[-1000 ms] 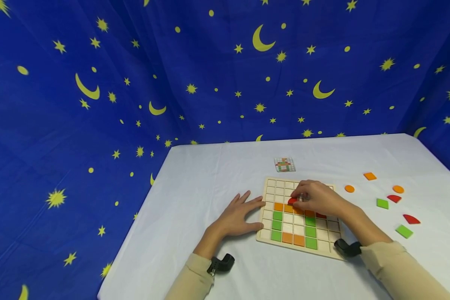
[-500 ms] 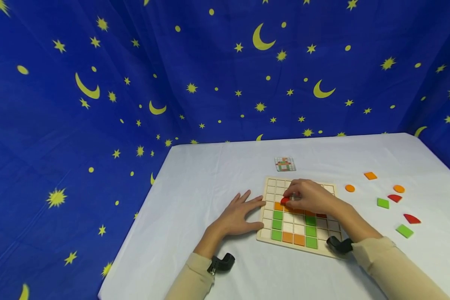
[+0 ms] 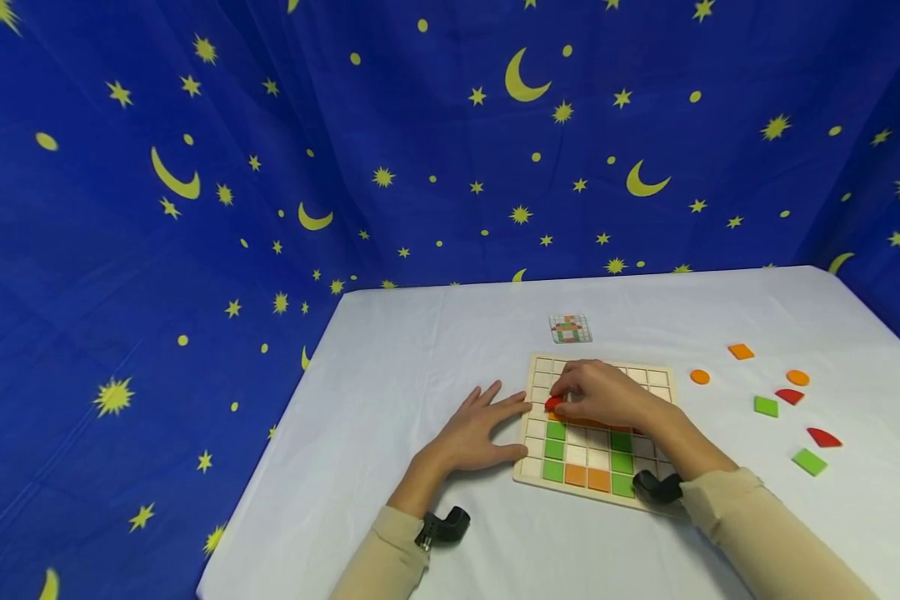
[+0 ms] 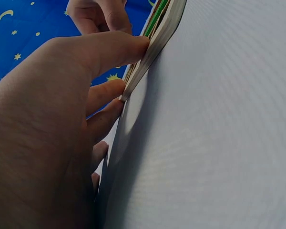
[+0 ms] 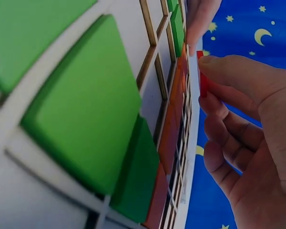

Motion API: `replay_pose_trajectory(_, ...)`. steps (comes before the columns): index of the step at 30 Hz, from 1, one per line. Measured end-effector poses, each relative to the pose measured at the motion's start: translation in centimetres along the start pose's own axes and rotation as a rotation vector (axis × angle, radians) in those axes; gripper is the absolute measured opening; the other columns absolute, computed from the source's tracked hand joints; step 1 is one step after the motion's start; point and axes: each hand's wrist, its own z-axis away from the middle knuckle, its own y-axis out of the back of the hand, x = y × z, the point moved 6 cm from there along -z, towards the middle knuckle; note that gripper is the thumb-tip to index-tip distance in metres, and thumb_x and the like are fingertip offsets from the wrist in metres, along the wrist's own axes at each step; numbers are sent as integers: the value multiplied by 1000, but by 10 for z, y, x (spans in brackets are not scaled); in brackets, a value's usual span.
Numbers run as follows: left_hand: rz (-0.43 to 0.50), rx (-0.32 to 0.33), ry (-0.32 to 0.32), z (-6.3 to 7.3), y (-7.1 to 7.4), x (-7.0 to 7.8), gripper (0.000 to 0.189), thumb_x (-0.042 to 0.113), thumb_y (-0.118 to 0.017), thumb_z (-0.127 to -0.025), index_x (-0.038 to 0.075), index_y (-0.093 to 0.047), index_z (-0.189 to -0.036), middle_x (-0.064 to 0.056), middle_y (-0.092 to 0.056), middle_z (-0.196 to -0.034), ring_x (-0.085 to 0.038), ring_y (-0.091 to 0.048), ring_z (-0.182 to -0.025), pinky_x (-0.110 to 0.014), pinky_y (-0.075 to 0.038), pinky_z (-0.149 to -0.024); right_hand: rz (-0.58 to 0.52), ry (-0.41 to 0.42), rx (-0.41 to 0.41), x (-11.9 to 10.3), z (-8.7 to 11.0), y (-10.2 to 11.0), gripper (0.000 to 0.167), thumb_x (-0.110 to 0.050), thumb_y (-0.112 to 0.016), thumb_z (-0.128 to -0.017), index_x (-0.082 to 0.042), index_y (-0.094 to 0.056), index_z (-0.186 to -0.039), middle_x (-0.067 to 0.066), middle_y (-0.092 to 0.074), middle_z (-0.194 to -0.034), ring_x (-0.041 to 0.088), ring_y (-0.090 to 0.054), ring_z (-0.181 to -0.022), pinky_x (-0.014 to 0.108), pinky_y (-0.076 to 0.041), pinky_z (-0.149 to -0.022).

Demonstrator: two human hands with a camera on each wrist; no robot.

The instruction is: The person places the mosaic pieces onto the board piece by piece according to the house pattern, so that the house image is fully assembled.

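Observation:
My right hand (image 3: 603, 394) pinches a red quarter-circle tile (image 3: 552, 403) between thumb and fingers, over the left part of the wooden grid board (image 3: 534, 423). In the right wrist view the red tile (image 5: 202, 76) is seen edge-on, close over the board's surface. My left hand (image 3: 474, 432) lies with fingers spread, its thumb and fingertips at the board's left edge; the left wrist view shows the left hand (image 4: 62, 90) touching that edge. Green tiles (image 3: 553, 450) and orange tiles (image 3: 587, 477) sit in the grid cells. The right hand covers part of the orange row.
A small pattern card (image 3: 570, 328) lies behind the board. To the right are loose tiles: orange circles (image 3: 700, 377), an orange diamond (image 3: 740, 352), green tiles (image 3: 809, 462) and red quarter-circles (image 3: 823, 437). A blue starry curtain (image 3: 450, 167) encloses the white table (image 3: 390, 358).
My right hand has moved left across the board with the red quarter-circle tile, from the middle columns toward the left end of the orange row. The left hand has stayed in place.

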Motion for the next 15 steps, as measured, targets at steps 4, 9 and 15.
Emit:
replay_pose_trajectory(4, -1, 3, -7, 1, 0, 1, 68, 63, -55, -87, 35, -40, -147, 19, -28, -152, -19, -9, -145, -40, -3, -117, -4, 7, -17, -3, -3, -4, 18, -27, -77, -81, -18, -77, -97, -12, -61, -87, 10, -54, -74, 28, -49, -67)
replay_pose_trajectory(9, -5, -3, 1, 0, 0, 0, 69, 64, -55, -87, 36, -38, -148, 20, -27, -152, -17, -8, -145, -39, -2, -117, 5, 10, -31, -5, -6, -9, 19, -28, -77, -80, -18, -77, -97, -12, -59, -83, 6, -51, -69, 26, -47, -62)
replay_pose_trajectory(15, -5, -10, 14, -1, 0, -1, 70, 64, -55, -86, 36, -37, -148, 22, -25, -152, -16, -7, -145, -38, -1, -117, -2, 7, -35, -8, -10, -9, 20, -27, -77, -81, -17, -77, -98, -11, -60, -86, 6, -52, -70, 26, -47, -63)
